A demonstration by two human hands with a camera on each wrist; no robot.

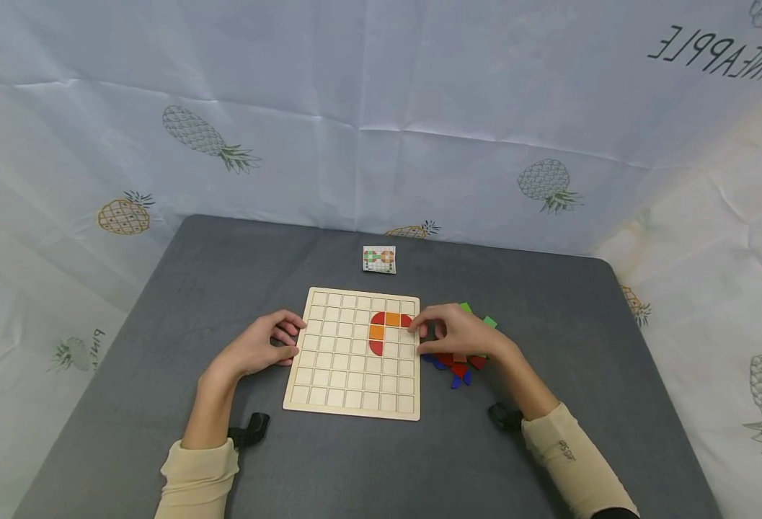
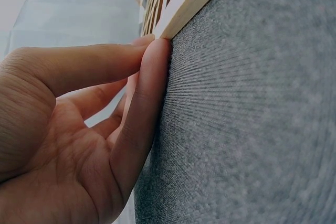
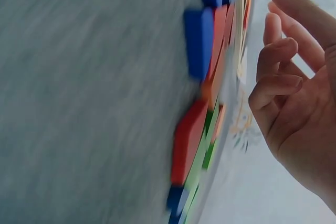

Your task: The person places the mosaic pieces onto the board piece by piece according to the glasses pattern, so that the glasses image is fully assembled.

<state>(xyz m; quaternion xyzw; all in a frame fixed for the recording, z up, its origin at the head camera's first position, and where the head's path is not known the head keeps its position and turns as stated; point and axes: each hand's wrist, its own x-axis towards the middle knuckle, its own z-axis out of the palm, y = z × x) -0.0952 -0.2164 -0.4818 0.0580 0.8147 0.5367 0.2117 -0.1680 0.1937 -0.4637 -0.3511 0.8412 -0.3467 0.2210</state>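
Observation:
A light wooden board (image 1: 342,360) marked with a grid of squares lies flat on the dark grey table. Red round-edged pieces (image 1: 376,348) and orange squares (image 1: 392,319) sit in some cells of its upper right part. My left hand (image 1: 267,342) holds the board's left edge, thumb and fingertips against its side (image 2: 173,24). My right hand (image 1: 455,330) is over the board's right edge, its index finger at a red piece (image 1: 406,320) there. The right wrist view shows the fingers (image 3: 278,85) loosely bent, with no piece visible between them.
Loose red, blue, green and orange pieces (image 1: 460,369) lie in a pile right of the board, partly under my right hand. A small pattern card (image 1: 379,259) lies behind the board. Pineapple-print cloth (image 1: 355,166) hangs beyond the table's back edge.

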